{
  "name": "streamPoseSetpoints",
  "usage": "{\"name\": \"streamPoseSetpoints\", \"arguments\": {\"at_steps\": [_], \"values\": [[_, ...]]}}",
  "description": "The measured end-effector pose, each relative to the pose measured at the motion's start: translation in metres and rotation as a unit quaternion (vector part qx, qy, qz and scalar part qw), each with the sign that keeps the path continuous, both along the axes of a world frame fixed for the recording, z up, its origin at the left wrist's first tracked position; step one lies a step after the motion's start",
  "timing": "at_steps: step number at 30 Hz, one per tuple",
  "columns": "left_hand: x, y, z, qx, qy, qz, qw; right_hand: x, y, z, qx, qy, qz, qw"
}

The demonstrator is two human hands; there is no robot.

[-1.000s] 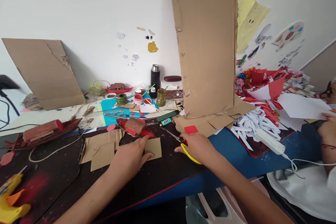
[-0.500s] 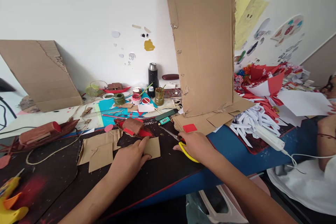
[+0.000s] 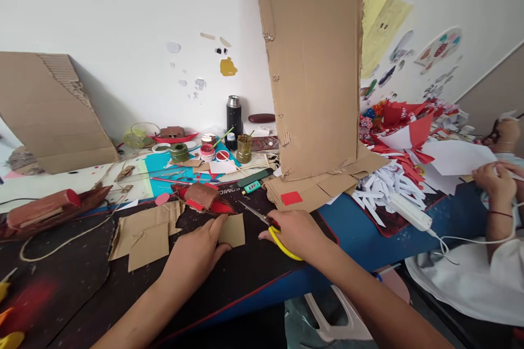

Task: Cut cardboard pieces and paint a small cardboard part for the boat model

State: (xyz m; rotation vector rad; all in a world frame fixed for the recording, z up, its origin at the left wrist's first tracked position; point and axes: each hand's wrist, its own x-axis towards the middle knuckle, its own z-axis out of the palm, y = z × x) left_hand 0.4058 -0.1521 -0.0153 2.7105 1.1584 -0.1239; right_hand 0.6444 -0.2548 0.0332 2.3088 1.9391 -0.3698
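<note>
My left hand [image 3: 198,246] is closed on a small square of brown cardboard [image 3: 234,230], thumb at its near side and fingers at the far side. In my right hand [image 3: 297,233] is a pair of scissors [image 3: 256,211] with yellow handles. Their blades point left and away from me, just beyond the square's right corner and apart from it. Just past my left fingers sits a small model boat [image 3: 202,196] with a brown roof and red inside. Left of that hand, more cardboard pieces [image 3: 148,245] lie overlapping on the dark mat [image 3: 196,305].
A tall cardboard sheet [image 3: 315,65] stands behind my right hand. Paint jars [image 3: 179,152] and a black thermos [image 3: 233,114] line the wall. Another model boat [image 3: 49,210] lies at left. White paper strips [image 3: 380,191] are heaped at right, near another person's hands [image 3: 497,180].
The view has swung slightly right, so most things sit further left. The other person's hands have come further into view. My hands keep their hold on the cardboard and scissors.
</note>
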Motion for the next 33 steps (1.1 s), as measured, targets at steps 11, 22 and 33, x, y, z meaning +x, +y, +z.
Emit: {"name": "streamPoseSetpoints", "arguments": {"at_steps": [11, 22, 33], "values": [[-0.013, -0.002, -0.010, 0.087, -0.207, -0.039, 0.974, 0.039, 0.018, 0.005, 0.024, -0.064, -0.084, 0.994], [-0.026, 0.013, 0.001, -0.368, -0.411, 0.148, 0.820, 0.056, 0.027, -0.004, -0.015, -0.041, -0.060, 0.997], [-0.027, 0.003, 0.001, -0.407, -0.431, 0.142, 0.793, 0.059, 0.017, 0.004, -0.028, -0.030, -0.038, 0.998]]}}
